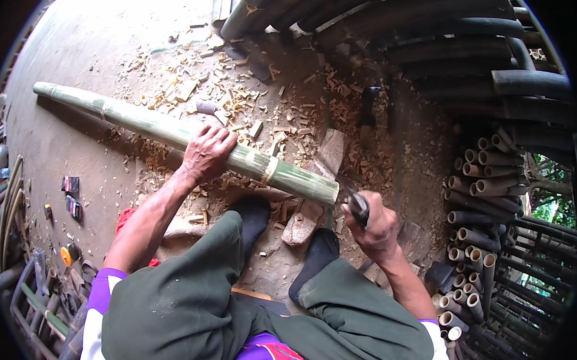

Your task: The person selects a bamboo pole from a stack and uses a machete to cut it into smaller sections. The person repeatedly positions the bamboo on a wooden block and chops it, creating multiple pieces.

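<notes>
Long green bamboo pole [164,130] slants beneath the left hand [209,151], gripped from above; its thick end lies between the hands. Right hand [374,226] closed round a dark hand tool [359,208], just beside that end. Pale shavings [230,106] scattered beyond the hands; pale-ended bamboo tubes [488,187] stacked well rightward.

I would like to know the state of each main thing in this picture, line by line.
Left hand: closed over the bamboo pole
Right hand: closed on a dark tool
Bamboo pole: aslant, mottled green and pale
Dark tool: gripped, partly hidden
Wood shavings: loose, scattered
Cut bamboo tubes: piled, open ends showing
</notes>
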`<state>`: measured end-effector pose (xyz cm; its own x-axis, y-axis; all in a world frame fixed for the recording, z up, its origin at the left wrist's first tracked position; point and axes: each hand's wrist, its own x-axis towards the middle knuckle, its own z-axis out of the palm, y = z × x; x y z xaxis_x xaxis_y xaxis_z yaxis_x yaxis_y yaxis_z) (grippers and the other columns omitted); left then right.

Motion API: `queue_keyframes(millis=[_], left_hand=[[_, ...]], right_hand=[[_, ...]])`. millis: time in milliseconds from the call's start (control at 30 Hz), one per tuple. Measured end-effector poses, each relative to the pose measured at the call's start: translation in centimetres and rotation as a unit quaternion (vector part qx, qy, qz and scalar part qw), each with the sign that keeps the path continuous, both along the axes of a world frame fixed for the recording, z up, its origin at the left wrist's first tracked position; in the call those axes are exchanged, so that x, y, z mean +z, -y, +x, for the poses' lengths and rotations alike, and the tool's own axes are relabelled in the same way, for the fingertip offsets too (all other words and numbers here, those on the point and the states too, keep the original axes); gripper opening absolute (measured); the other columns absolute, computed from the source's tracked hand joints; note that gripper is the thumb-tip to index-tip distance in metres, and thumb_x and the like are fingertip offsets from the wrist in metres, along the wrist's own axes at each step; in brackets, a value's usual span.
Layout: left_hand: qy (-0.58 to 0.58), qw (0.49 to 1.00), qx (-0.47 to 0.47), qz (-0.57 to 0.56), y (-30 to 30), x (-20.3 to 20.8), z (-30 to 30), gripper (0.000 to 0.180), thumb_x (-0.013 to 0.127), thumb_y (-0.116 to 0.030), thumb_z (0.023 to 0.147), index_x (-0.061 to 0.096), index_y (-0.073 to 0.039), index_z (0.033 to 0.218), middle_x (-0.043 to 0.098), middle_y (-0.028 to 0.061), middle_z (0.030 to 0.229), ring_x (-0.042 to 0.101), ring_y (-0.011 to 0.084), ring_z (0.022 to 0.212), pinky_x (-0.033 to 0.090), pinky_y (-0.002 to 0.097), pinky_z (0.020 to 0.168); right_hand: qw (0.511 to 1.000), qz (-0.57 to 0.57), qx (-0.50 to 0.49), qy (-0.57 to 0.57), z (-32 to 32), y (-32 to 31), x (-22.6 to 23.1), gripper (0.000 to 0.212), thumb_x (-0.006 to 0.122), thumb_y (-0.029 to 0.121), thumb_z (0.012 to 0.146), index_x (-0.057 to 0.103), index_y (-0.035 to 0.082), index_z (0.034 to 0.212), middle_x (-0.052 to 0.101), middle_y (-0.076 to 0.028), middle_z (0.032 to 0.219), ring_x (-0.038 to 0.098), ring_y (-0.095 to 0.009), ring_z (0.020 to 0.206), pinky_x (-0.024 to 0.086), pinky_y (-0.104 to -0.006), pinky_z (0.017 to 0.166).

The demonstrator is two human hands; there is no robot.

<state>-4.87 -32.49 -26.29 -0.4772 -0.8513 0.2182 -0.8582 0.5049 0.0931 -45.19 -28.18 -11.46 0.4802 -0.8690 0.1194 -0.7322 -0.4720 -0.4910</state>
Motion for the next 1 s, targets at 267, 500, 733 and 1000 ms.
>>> queue_keyframes(millis=[267, 500, 733, 1000], left_hand=[[0.032, 0.981, -0.013, 0.191, 1.8, 3.5, -0.7, 0.082, 0.093, -0.029, 0.063, 0.059, -0.011, 0.136, 0.066, 0.0126, 0.121, 0.062, 0.0313, 0.118, 0.047, 0.0471, 0.106], [0.073, 0.928, -0.020, 0.366, 5.3, 3.2, -0.2, 0.057, 0.092, -0.029, 0.047, 0.070, -0.011, 0.097, 0.071, 0.0101, 0.088, 0.070, 0.0333, 0.097, 0.045, 0.0507, 0.103], [0.057, 0.943, -0.005, 0.327, 3.9, 3.1, 0.3, 0.053, 0.090, -0.025, 0.050, 0.068, -0.012, 0.097, 0.072, 0.0095, 0.094, 0.071, 0.0322, 0.103, 0.043, 0.0510, 0.105], [0.068, 0.951, -0.045, 0.300, 4.7, 3.7, -0.2, 0.046, 0.087, -0.022, 0.056, 0.071, -0.008, 0.097, 0.075, 0.0158, 0.086, 0.076, 0.0374, 0.089, 0.055, 0.0518, 0.094]], right_hand=[[0.974, 0.158, -0.043, -0.159, -2.6, 1.0, -2.5, 0.032, 0.076, 0.015, 0.096, 0.049, 0.003, 0.110, 0.070, -0.024, 0.082, 0.073, -0.047, 0.077, 0.057, -0.0557, 0.064], [0.998, 0.062, -0.013, -0.023, -2.6, -0.4, -4.4, 0.031, 0.077, 0.017, 0.097, 0.053, 0.002, 0.111, 0.070, -0.024, 0.086, 0.074, -0.044, 0.075, 0.057, -0.0534, 0.063], [0.987, 0.088, 0.003, -0.132, 0.6, 0.6, -0.3, 0.037, 0.076, 0.016, 0.095, 0.047, 0.001, 0.113, 0.071, -0.027, 0.089, 0.074, -0.045, 0.076, 0.057, -0.0535, 0.062], [0.963, 0.152, -0.049, -0.218, -2.5, 0.6, -4.6, 0.034, 0.074, 0.011, 0.092, 0.047, 0.000, 0.108, 0.070, -0.028, 0.085, 0.071, -0.050, 0.082, 0.057, -0.0576, 0.069]])
